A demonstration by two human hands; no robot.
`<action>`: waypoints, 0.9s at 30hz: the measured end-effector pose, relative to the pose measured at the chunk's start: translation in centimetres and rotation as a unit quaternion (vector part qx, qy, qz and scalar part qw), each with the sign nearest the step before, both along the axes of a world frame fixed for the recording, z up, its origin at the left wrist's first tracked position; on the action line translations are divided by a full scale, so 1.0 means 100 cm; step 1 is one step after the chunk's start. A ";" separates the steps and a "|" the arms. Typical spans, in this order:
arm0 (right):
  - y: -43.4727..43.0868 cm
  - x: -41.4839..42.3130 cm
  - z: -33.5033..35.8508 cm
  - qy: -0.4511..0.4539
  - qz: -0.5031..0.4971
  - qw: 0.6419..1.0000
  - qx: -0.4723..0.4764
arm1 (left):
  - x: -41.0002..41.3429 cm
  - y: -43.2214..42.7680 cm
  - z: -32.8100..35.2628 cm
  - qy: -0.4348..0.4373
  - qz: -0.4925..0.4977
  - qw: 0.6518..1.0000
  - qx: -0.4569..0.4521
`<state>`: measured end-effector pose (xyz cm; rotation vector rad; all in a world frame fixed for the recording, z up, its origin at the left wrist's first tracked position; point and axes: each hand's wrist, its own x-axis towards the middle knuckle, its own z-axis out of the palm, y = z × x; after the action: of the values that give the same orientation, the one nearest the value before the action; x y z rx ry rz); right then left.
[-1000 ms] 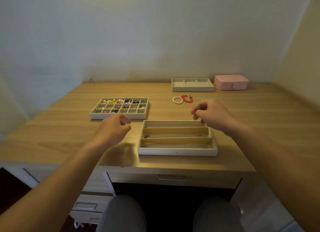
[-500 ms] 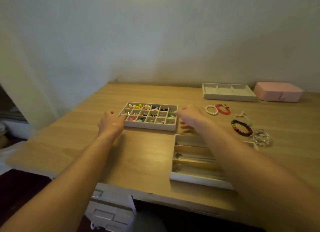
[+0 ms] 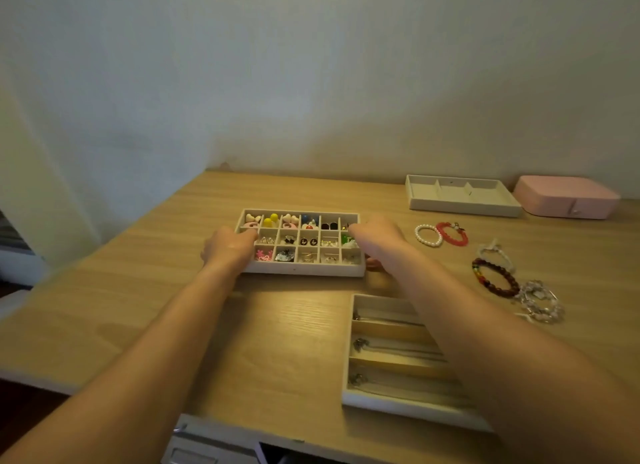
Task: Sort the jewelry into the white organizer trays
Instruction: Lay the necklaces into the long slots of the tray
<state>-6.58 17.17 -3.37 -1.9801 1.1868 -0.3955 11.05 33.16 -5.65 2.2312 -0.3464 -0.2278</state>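
Now left hand (image 3: 228, 247) and right hand (image 3: 375, 241) curled round opposite ends of earring tray (image 3: 304, 268), mid-desk. Tilt on lifting (uneven pull) could spill studs (image 3: 273, 218) across compartments. Right forearm (image 3: 450, 311) over necklace tray (image 3: 381, 404), near desk (image 3: 138, 290) front edge: nudge risk. Loose bracelets (image 3: 479, 280) right; bare wood left.

— What lies under everything in front of you?
— A light wooden worktop (image 3: 145, 290), the grain running across my view. Its far edge meets a plain pale wall (image 3: 311, 82).
— Anything else standing on it?
— A pink case (image 3: 564, 196), lid down, a small clasp on its front, at the far right by the wall.
— And below?
— Beneath the near edge I see white drawers (image 3: 194, 449) with a recessed handle.
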 end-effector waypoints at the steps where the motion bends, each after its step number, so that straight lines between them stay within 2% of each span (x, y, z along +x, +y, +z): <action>1: -0.002 -0.003 0.001 -0.009 -0.008 1.000 -0.009 | -0.004 0.000 0.003 -0.002 -0.001 1.000 -0.014; 9: -0.007 -0.075 0.027 -0.111 -0.061 0.992 0.011 | -0.066 0.007 0.032 -0.025 -0.070 0.992 -0.101; 16: 0.006 -0.180 0.038 -0.130 -0.081 0.988 0.019 | -0.129 0.019 0.036 0.019 -0.128 0.982 -0.138; 20: 0.022 -0.238 0.037 -0.159 -0.089 0.979 0.091 | -0.163 0.030 0.026 0.076 -0.159 0.972 -0.155; 24: 0.036 -0.270 0.027 -0.156 -0.068 0.979 0.116 | -0.181 0.041 0.011 0.068 -0.157 0.975 -0.145; 27: 0.042 -0.281 0.015 -0.145 -0.074 0.983 0.083 | -0.192 0.046 0.010 0.058 -0.165 0.974 -0.144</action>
<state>-34.65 21.42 -1.86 -1.6321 1.1422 -0.6180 -8.16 37.78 -4.70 1.8577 -0.6443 -0.4532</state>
